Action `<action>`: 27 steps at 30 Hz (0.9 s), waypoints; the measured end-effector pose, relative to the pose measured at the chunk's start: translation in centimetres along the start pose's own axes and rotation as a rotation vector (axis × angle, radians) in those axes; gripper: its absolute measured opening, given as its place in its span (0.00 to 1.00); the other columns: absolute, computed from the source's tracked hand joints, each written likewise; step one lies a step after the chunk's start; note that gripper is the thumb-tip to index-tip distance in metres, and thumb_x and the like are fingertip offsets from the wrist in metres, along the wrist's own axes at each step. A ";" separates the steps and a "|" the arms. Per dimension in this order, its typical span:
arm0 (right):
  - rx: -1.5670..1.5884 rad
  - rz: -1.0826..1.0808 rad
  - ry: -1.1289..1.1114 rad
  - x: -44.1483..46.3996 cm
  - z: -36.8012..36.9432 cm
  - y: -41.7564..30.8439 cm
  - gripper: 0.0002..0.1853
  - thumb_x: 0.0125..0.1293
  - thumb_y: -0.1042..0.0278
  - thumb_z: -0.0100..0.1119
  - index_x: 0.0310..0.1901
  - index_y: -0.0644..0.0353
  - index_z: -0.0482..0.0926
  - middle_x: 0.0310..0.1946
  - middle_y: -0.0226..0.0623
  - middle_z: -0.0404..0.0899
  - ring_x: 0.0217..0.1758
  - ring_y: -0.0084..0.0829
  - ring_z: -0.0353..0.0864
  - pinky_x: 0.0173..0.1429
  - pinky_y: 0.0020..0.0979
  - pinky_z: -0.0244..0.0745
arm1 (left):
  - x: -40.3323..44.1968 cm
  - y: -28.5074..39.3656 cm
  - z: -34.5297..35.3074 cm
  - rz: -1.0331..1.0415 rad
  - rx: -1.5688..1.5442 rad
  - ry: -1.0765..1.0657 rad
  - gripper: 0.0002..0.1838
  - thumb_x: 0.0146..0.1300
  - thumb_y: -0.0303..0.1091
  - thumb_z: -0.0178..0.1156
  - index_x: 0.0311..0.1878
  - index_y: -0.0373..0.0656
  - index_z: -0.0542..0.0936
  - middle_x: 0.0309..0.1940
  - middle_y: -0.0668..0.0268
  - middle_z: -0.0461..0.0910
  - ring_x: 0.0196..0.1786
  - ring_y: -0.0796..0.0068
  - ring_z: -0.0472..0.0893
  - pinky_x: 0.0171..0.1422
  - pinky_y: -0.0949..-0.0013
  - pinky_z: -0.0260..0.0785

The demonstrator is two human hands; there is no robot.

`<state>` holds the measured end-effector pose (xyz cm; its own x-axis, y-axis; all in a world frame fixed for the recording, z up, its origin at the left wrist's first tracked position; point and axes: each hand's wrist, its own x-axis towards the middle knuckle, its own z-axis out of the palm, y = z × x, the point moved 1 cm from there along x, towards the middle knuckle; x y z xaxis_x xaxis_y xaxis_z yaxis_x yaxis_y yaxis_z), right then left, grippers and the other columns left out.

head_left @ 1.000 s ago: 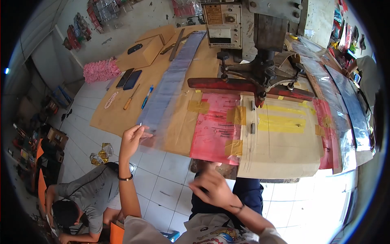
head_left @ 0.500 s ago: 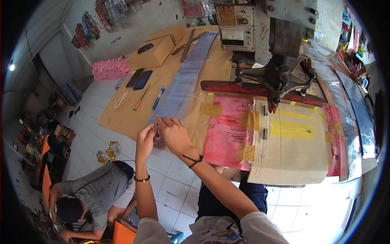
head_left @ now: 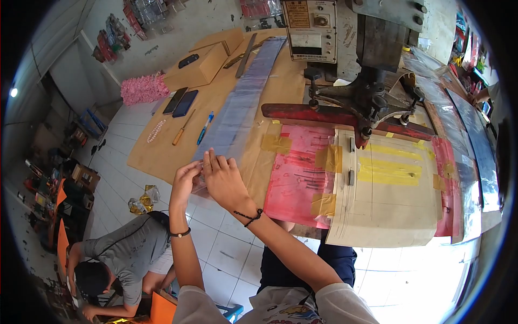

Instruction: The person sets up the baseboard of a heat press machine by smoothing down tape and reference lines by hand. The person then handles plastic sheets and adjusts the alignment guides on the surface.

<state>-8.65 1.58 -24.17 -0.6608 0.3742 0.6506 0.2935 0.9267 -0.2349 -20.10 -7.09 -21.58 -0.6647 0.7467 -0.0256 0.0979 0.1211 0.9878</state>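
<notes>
A long stack of clear bluish plastic sheets runs along the brown-covered table to its near edge. At the near end, my left hand is closed, with thumb and fingers pinching the corner of the plastic. My right hand is beside it, fingers bent and pressed together on the same end; its fingertips partly hide the grip. A loose bit of clear plastic hangs below the two hands. Left of the strip lie a blue pen and a wooden-handled awl.
Right of me stands a press with a red bar over a taped pink-and-tan board. Two phones, a cardboard box and a pink bundle lie farther left. A person bends low at the lower left.
Both hands have shifted slightly left and down, staying at the plastic's near end. My right fingers have spread a little over it. The view has moved slightly.
</notes>
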 end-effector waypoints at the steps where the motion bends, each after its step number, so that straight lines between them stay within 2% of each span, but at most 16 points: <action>1: -0.001 0.004 0.011 0.0 0.1 0.0 0.27 0.71 0.63 0.50 0.66 0.75 0.71 0.66 0.55 0.73 0.57 0.37 0.76 0.58 0.38 0.69 | 0.1 -0.1 -0.1 -0.002 0.004 -0.004 0.16 0.72 0.32 0.55 0.55 0.35 0.84 0.31 0.76 0.79 0.26 0.92 0.69 0.30 0.84 0.61; 14: 0.016 0.005 0.015 -0.1 0.1 0.0 0.27 0.72 0.62 0.50 0.66 0.73 0.72 0.68 0.53 0.73 0.56 0.35 0.76 0.57 0.37 0.67 | 0.3 -0.1 -0.6 -0.034 -0.001 -0.005 0.16 0.72 0.32 0.55 0.56 0.35 0.83 0.32 0.74 0.82 0.27 0.91 0.72 0.31 0.84 0.64; 17: 0.071 0.029 0.062 -0.1 -0.2 0.0 0.22 0.71 0.65 0.52 0.60 0.70 0.77 0.64 0.48 0.76 0.57 0.37 0.77 0.57 0.39 0.70 | 0.4 -0.1 -0.6 -0.030 -0.029 -0.042 0.16 0.72 0.33 0.55 0.56 0.35 0.83 0.33 0.73 0.82 0.27 0.90 0.73 0.32 0.83 0.64; 20: 0.114 0.060 0.086 0.0 -0.5 0.1 0.17 0.68 0.67 0.56 0.55 0.65 0.81 0.58 0.44 0.79 0.56 0.38 0.77 0.56 0.39 0.70 | 0.1 0.3 -0.2 -0.059 -0.047 0.024 0.16 0.73 0.35 0.55 0.54 0.34 0.83 0.34 0.73 0.83 0.30 0.89 0.76 0.33 0.82 0.65; 23: 0.245 0.146 0.063 0.2 -0.8 0.5 0.13 0.64 0.68 0.60 0.49 0.60 0.82 0.51 0.39 0.80 0.55 0.39 0.77 0.57 0.39 0.71 | -0.2 1.4 -0.6 -0.161 -0.193 -0.091 0.15 0.74 0.36 0.54 0.50 0.34 0.83 0.34 0.71 0.83 0.33 0.86 0.79 0.37 0.81 0.68; 26: 0.307 0.064 0.130 0.3 -1.2 0.5 0.11 0.60 0.70 0.59 0.45 0.58 0.82 0.50 0.37 0.78 0.55 0.39 0.76 0.59 0.40 0.69 | 1.8 -0.8 -2.4 -0.052 0.014 -0.115 0.13 0.74 0.35 0.54 0.46 0.35 0.82 0.35 0.69 0.84 0.36 0.82 0.82 0.42 0.79 0.71; 27: 0.315 0.008 0.170 0.2 -1.5 0.5 0.11 0.60 0.70 0.59 0.44 0.58 0.81 0.49 0.37 0.78 0.55 0.39 0.76 0.59 0.40 0.69 | 2.1 -1.3 -2.9 -0.056 -0.061 -0.137 0.13 0.74 0.35 0.54 0.45 0.35 0.82 0.35 0.68 0.84 0.36 0.81 0.83 0.43 0.79 0.72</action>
<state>-7.58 2.09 -23.03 -0.5274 0.3949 0.7523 0.0532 0.8991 -0.4346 -23.82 -7.58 -22.46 -0.5598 0.8229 -0.0974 0.0159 0.1283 0.9916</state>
